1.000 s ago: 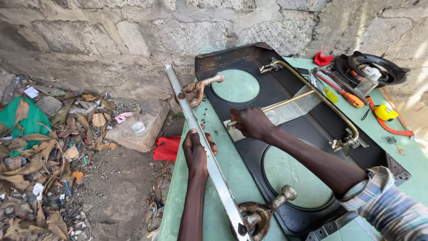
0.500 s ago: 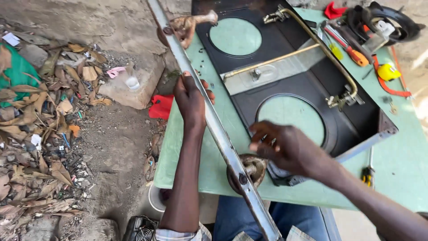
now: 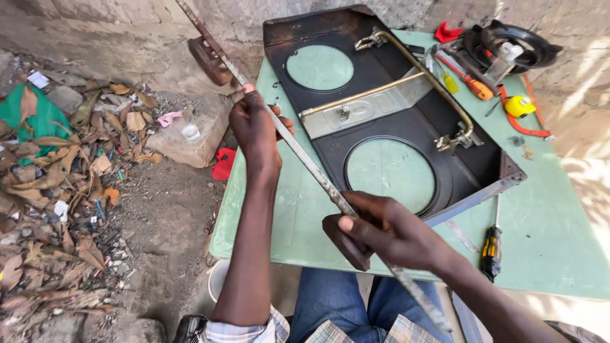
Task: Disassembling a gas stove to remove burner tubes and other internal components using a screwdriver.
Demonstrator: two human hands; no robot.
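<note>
A long, thin grey metal strip point(image 3: 305, 159) runs diagonally from the upper left to the lower right, lifted off the green table point(image 3: 553, 241). My left hand point(image 3: 254, 130) grips it near its upper half. My right hand point(image 3: 387, 232) grips it lower down, fingers over a dark round knob fixed to the strip. Another rusty knob point(image 3: 206, 60) hangs on the strip's far end. To the right lies a black two-hole stove top panel point(image 3: 457, 165), upside down, with a brass gas pipe point(image 3: 432, 82) and a grey bracket point(image 3: 375, 108) across it.
A black-and-yellow screwdriver point(image 3: 490, 251) lies near the table's front edge. An orange screwdriver point(image 3: 470, 82), a yellow tape measure point(image 3: 518, 107) and a black burner ring point(image 3: 511, 47) sit at the back right. Dry leaves and litter point(image 3: 57, 190) cover the ground at the left.
Both hands lifted the strip off the table and tilted it up. My right hand moved from the stove panel onto the strip's lower knob.
</note>
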